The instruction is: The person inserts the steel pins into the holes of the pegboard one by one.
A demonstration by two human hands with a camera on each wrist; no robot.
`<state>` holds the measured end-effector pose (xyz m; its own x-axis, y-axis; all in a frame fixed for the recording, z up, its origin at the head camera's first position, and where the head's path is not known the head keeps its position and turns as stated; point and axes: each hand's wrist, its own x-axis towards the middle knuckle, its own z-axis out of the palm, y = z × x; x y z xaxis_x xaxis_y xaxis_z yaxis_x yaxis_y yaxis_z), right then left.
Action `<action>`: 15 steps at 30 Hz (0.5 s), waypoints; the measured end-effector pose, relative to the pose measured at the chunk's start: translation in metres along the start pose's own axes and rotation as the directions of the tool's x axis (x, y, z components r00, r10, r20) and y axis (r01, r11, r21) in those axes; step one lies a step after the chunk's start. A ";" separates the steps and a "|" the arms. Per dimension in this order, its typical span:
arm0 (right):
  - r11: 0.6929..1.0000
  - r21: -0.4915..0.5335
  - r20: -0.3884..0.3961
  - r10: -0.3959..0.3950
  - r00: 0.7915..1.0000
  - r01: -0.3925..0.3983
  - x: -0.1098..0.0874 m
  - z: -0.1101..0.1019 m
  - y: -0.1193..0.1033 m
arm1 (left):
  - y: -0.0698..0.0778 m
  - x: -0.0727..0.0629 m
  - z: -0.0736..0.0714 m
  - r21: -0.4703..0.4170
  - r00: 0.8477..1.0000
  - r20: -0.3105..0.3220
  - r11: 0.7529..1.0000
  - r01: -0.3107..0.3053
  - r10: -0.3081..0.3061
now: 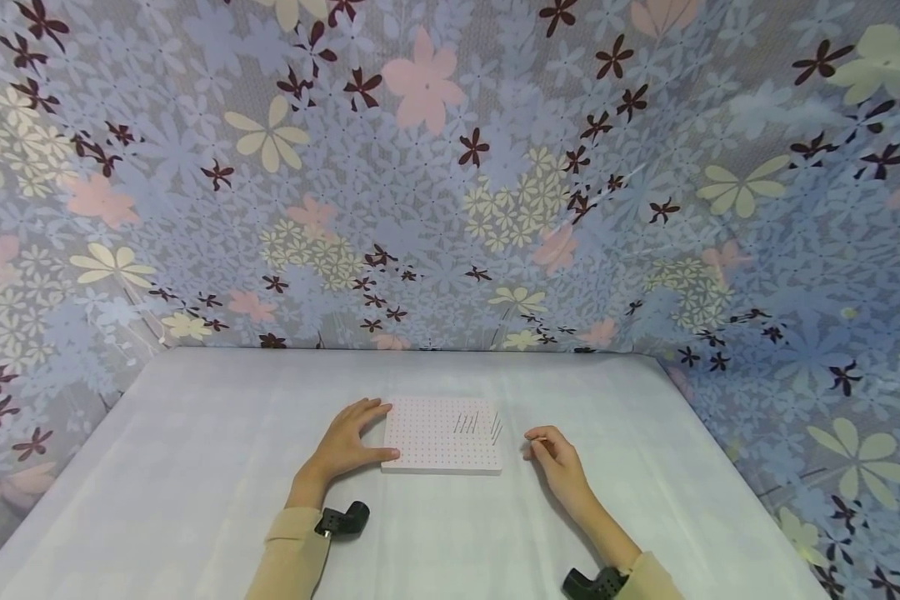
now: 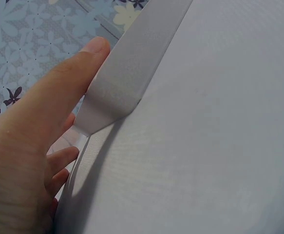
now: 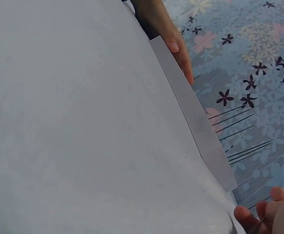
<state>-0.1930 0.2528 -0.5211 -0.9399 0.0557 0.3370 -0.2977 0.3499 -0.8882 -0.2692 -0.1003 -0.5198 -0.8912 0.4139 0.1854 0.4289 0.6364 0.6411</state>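
Note:
A white pegboard point(image 1: 427, 442) with a grid of small holes lies flat on the table. Thin metal pins point(image 1: 475, 422) stand up from its right half, a row of several and another group point(image 1: 497, 429) by the right edge. My left hand point(image 1: 347, 442) spans the board's left side, its extended thumb point(image 2: 78, 66) over the near corner and its fingers toward the far corner. Right of the board, my right hand point(image 1: 562, 471) pinches a thin metal pin point(image 3: 262, 223) between thumb and fingertips, apart from the board. Most of that pin is hidden by the fingers.
A pale cloth covers the table point(image 1: 217, 417). Floral fabric point(image 1: 420, 208) hangs behind it and along the sides. A black wrist camera point(image 1: 343, 521) is strapped to the left forearm, and another camera point(image 1: 594, 583) to the right.

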 end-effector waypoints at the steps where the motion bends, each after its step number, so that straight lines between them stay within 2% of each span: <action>1: 1.000 0.021 -0.013 0.011 1.000 -0.011 0.001 0.000 0.003 | 0.000 0.000 0.000 0.001 1.000 0.000 1.000 0.001 -0.001; 7: 0.991 0.135 -0.080 0.014 0.997 -0.003 0.002 -0.001 0.005 | 0.000 0.000 0.001 -0.006 1.000 0.004 1.000 0.013 -0.013; 9: 0.989 0.145 -0.097 0.022 0.995 -0.008 0.001 0.000 -0.004 | 0.000 0.000 0.001 -0.010 1.000 0.003 1.000 0.013 -0.013; 15: 0.988 0.152 -0.124 0.026 0.992 -0.007 0.002 0.001 -0.006 | 0.000 0.000 0.001 -0.009 1.000 0.001 1.000 0.014 -0.014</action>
<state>-0.1931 0.2501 -0.5158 -0.9194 0.1803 0.3495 -0.3129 0.2032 -0.9278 -0.2689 -0.0997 -0.5201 -0.8971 0.4054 0.1756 0.4149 0.6361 0.6505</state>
